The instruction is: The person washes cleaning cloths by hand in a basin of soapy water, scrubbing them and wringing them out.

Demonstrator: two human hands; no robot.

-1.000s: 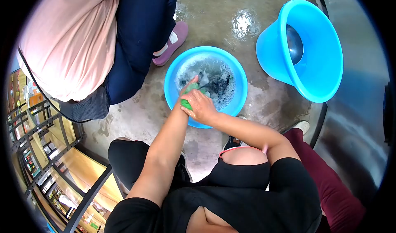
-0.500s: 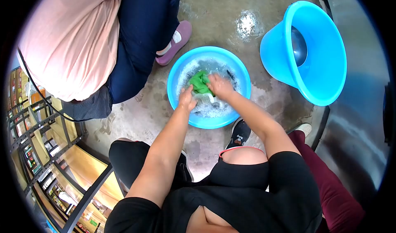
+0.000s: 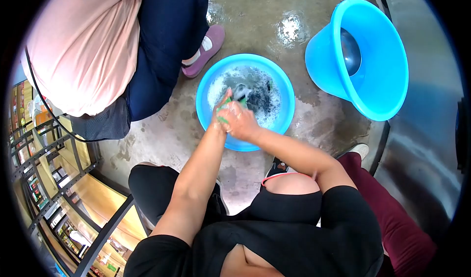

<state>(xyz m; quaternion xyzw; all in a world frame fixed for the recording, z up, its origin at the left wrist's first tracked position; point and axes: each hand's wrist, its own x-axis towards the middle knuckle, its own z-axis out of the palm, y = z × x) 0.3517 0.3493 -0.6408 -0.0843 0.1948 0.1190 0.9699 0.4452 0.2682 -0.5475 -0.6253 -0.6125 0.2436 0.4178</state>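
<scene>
Two hands, my left hand [image 3: 222, 111] and right hand [image 3: 239, 122], press green cloth [image 3: 243, 102] between them over the basin [image 3: 286, 111], presumably containing suds [image 3: 216, 90].

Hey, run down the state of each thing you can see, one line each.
Cloth: green, bunched, mostly hidden by the hands
Left hand: against the cloth, grip partly hidden
Right hand: fingers curled on the cloth
Basin: uncovered, holding water
Water: sudsy, murky
Bucket: uncovered, a dark round patch inside, unclear what
Floor: wet in patches
Mauve shoe: worn by another person
</scene>
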